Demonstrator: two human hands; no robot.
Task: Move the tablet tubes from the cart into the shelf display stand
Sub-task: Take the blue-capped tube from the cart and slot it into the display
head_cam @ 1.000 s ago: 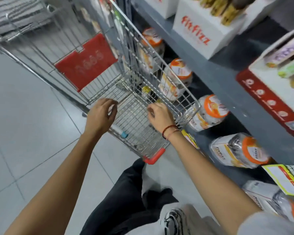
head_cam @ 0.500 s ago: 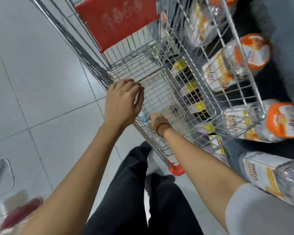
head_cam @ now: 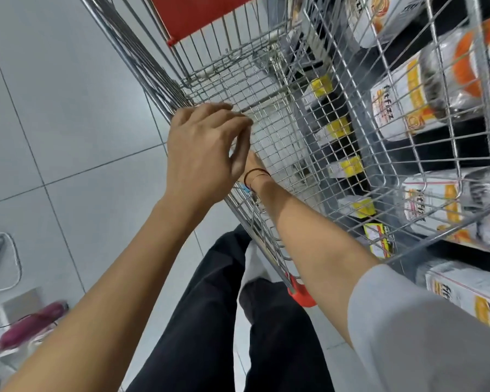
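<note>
Left hand: the left hand is hovering over the near wall of the cart, knuckles up, fingers curled loosely inward; whether it is clamping anything underneath, I cannot tell.
Right hand: the right hand is reaching down inside the basket, almost wholly hidden beneath the left one; only its wrist with the thin bracelet is showing, so its grip is impossible to call.
Tablet tube: a sliver of white with a blue end, likely a tablet tube, is peeking out just below the left hand, against the cart's near wall.
Key relation: that tube is lying directly under both hands, right beside the right wrist; its long axis appears to be running along the wire wall, though too little is showing to be sure.
Nearer hand: the right hand is looking closer, already down at tube level.
Destination: the shelf with big jars is sitting to the right, beyond the cart; the display stand itself is not showing.
</note>
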